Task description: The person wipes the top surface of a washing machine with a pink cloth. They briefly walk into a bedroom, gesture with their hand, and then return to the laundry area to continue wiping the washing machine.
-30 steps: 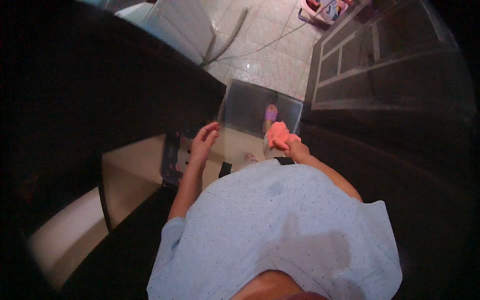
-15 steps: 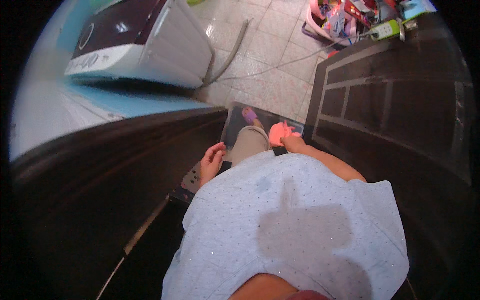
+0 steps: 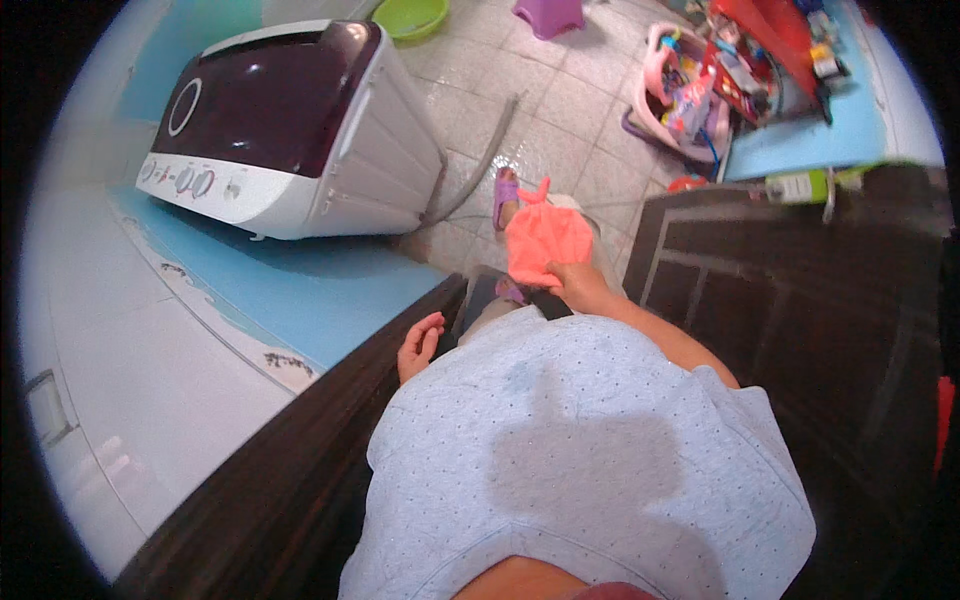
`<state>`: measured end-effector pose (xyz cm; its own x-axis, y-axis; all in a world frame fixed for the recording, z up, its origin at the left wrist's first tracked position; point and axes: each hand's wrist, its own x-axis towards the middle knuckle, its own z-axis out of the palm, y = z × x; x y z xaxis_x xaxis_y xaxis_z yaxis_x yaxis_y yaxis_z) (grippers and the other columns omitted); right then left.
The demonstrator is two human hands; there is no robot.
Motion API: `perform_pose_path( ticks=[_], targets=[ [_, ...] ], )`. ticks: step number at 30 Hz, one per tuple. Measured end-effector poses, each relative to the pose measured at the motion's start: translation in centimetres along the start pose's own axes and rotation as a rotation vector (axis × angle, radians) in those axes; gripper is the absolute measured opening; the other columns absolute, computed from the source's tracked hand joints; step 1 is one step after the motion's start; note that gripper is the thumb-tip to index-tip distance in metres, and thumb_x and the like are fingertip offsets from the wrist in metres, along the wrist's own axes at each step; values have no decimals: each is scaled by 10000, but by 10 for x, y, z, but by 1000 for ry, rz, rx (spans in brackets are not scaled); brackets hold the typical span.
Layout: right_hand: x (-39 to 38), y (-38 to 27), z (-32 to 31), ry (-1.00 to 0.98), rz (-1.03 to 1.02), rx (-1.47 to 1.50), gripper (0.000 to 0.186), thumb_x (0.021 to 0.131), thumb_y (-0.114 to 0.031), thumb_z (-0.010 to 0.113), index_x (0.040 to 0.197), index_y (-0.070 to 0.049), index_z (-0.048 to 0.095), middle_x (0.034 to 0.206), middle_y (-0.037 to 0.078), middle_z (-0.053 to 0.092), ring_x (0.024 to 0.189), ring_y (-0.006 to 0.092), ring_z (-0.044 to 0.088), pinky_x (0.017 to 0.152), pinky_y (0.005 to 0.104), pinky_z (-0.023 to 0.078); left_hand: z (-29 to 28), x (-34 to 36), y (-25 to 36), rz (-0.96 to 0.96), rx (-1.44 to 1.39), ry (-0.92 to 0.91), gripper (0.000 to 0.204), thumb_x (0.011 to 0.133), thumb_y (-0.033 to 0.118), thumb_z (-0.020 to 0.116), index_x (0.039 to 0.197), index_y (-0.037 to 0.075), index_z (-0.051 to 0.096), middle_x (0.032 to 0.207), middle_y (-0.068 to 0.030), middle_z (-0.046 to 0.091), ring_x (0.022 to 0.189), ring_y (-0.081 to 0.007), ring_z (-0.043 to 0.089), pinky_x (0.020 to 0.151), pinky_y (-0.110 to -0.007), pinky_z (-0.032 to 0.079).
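While right hand (image 3: 584,288) grips coral cloth (image 3: 547,243), left hand (image 3: 418,350) unclenched, green basin (image 3: 411,18) cropped above

I see a floor (image 3: 570,100) of pale tiles, light glinting off them. Along its left edge I have a white washing machine (image 3: 385,150) with a dark lid, a grey hose (image 3: 487,155) beside it, and a white-and-blue wall (image 3: 320,285). At the floor's far edge are a green basin (image 3: 410,17) and a purple stool (image 3: 552,18). Its right edge shows me a crammed pink basket (image 3: 645,108), and nearer, a dark panelled door (image 3: 790,290).
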<state>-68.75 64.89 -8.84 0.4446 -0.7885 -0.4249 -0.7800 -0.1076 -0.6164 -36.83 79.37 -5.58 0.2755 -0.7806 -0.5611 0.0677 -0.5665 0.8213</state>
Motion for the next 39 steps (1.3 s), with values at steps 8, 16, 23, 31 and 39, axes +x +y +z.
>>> perform_pose_path(
  ticks=[8,16,23,31,39],
  targets=[
    [154,36,-82,-70,-120,480,319,897,-230,733,1160,-50,725,1045,142,746,972,233,714,873,343,531,51,97,115,161,-237,237,300,1038,118,578,1317,21,630,1286,-69,654,1189,-146,588,1049,-298,439],
    [340,-17,-314,-292,-175,728,296,998,-183,646,1229,0,679,1072,26,686,1016,104,620,907,272,491,174,305,293,295,-238,-47,350,1017,132,593,1353,33,604,1311,-63,632,1216,-146,569,1058,-315,439],
    [456,-56,-412,-195,-338,947,376,1038,-194,581,1344,23,602,1246,74,660,1141,129,594,992,280,458,141,390,389,472,-33,384,358,986,109,614,1344,89,628,1271,-34,630,1177,-131,564,1012,-296,454],
    [554,-62,-429,-93,-93,1062,444,1058,-274,543,1384,27,538,1312,110,634,1164,200,627,1005,341,495,11,499,429,309,610,836,661,923,361,681,1510,170,444,1574,-246,327,1460,-435,314,1195,-485,301],
    [726,-57,-404,-295,-125,351,327,1012,-304,652,1087,7,720,1007,25,707,930,109,621,822,274,508,-127,637,493,-177,837,1107,1049,873,678,627,1629,123,158,1675,-259,48,1545,-463,54,1178,-683,176]
  ],
)
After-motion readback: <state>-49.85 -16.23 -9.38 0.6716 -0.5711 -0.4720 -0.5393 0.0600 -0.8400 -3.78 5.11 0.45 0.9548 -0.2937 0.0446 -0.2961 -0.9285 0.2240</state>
